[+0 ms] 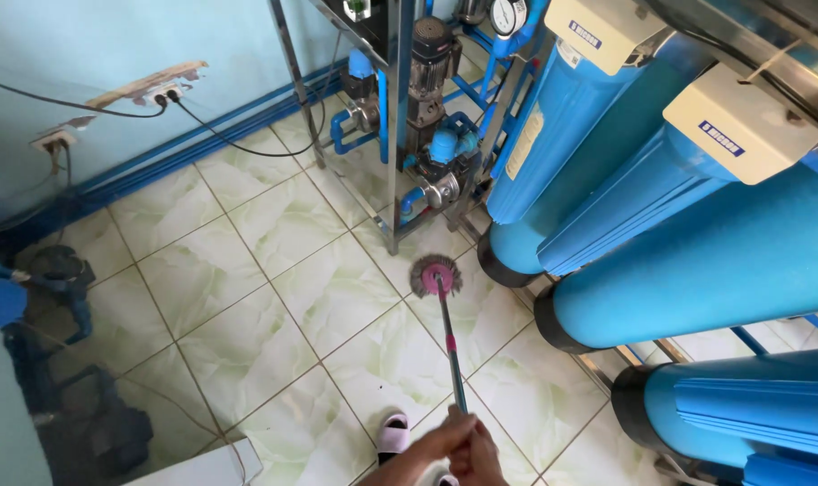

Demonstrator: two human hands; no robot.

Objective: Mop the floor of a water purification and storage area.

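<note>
Down at the bottom edge of the head view, both hands close around the top of a mop handle (451,346), the left hand (443,441) and the right hand (477,454) overlapping so closely that which sits higher is hard to tell; the doubled grip steadies the long slanted pole. Its round grey and pink mop head (435,275) rests flat on the pale green tiled floor (247,342), just beside the metal frame leg (393,162) and the base of the blue filter tanks (697,261), angled to reach in there. A white and pink slipper (393,432) stands below the handle. Black cables (229,139) trail from wall sockets (161,90).
</note>
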